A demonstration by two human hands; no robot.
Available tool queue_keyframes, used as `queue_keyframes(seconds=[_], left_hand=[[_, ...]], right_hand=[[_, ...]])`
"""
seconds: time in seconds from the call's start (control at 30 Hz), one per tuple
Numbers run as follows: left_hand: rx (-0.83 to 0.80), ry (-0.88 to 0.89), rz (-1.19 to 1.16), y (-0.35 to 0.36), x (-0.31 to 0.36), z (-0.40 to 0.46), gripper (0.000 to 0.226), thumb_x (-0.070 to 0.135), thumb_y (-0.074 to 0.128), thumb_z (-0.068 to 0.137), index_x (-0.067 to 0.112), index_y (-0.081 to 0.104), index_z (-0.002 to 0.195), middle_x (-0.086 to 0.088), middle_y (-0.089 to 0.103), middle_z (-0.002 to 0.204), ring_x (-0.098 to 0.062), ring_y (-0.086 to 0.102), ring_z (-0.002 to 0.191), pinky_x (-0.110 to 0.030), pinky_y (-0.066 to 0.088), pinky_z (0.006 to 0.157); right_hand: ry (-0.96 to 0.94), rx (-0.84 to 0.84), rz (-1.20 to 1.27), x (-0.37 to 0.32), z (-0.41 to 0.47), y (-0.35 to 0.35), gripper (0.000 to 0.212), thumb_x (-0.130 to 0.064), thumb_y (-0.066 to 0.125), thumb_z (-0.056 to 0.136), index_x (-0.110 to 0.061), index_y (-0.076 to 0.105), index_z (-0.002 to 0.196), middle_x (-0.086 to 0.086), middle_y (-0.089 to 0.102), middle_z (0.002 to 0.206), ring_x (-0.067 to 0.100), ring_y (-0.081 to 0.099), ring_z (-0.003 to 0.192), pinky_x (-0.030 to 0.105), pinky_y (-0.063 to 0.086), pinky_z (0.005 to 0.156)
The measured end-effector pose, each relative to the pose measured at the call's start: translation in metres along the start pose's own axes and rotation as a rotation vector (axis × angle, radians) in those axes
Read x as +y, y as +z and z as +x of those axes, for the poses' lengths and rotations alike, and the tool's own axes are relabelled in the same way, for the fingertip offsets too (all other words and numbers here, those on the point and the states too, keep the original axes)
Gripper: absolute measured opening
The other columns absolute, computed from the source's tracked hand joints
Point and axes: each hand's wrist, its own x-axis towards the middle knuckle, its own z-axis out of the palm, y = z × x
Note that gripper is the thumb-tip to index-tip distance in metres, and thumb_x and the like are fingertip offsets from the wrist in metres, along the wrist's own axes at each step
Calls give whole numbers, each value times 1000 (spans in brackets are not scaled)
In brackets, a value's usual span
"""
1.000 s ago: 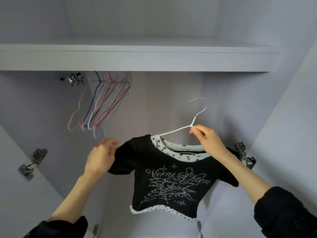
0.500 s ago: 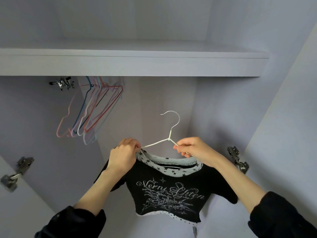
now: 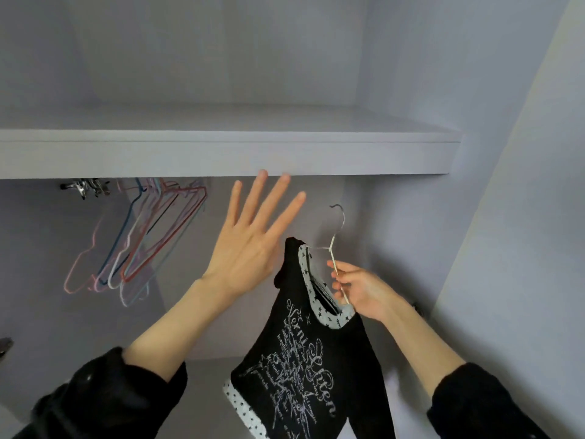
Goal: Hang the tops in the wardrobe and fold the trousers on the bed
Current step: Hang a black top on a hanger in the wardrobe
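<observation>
Pale lilac-grey wardrobe walls [image 3: 202, 52] filled the frame, crossed by a thick shelf [image 3: 221, 153] running from the left edge to the upper right. Under the shelf at the upper left, a metal rail bracket [image 3: 84, 186] could be made out, and beside it a cluster of empty wire hangers [image 3: 142, 245] in pink, blue, white and red was hung, slightly blurred. At the far left edge, low down, part of a metal door hinge [image 3: 4, 345] was seen.

Toward the centre, the left hand [image 3: 250, 245] was raised with its back to the camera, all fingers straight and widely spread, nothing being held; the fingertips were overlapped with the shelf's front edge in the picture, though contact could not be judged. A dark sleeve [image 3: 104, 397] was pushed up on that forearm at the lower left.

Right of centre, a black top [image 3: 304, 369] with white script lettering and a star-printed white neckline was carried on a white wire hanger [image 3: 332, 248], tilted steeply so that the garment was hung slantwise, its hem near the bottom edge. The hook was pointed upward, below the shelf and not caught on anything visible. The right hand [image 3: 361, 293] was curled around the hanger's lower arm at the neckline, the wire pinched between fingers and thumb. Another dark sleeve [image 3: 481, 403] was shown at the lower right.
</observation>
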Motion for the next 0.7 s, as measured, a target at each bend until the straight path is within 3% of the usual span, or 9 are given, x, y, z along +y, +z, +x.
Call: queue_keyframes(seconds=[0.2, 0.5, 0.6, 0.7], left_hand=[[-90, -118, 153, 16, -7, 30, 96, -6, 65, 63, 12, 23, 148, -19, 23, 153, -46, 18, 139, -72, 10, 102], [-46, -93, 236, 35, -12, 27, 102, -4, 61, 61, 16, 14, 149, -15, 14, 155, -43, 10, 140, -70, 4, 103], [-26, -88, 233, 38, -15, 28, 106, -4, 62, 58, 16, 12, 149, -13, 10, 154, -42, 7, 140, -69, 3, 103], [-9, -88, 233, 40, -15, 29, 107, -4, 62, 56, 17, 14, 149, -13, 10, 154, -43, 7, 139, -68, 2, 102]], right_hand=[[-116, 27, 84, -27, 24, -5, 41, 11, 36, 94, -13, 53, 123, 8, 52, 86, 15, 57, 68, 21, 51, 52], [-243, 129, 42, -78, 69, -24, 42, 3, 30, 100, -12, 44, 137, 5, 55, 90, 14, 52, 67, 15, 49, 51], [-281, 213, -10, -100, 79, -32, 45, 6, 32, 98, -9, 41, 140, 8, 61, 101, 15, 56, 69, 15, 49, 47], [-331, 273, 2, -115, 88, -38, 47, 7, 35, 97, -7, 36, 143, 18, 56, 127, 15, 59, 73, 13, 46, 45]])
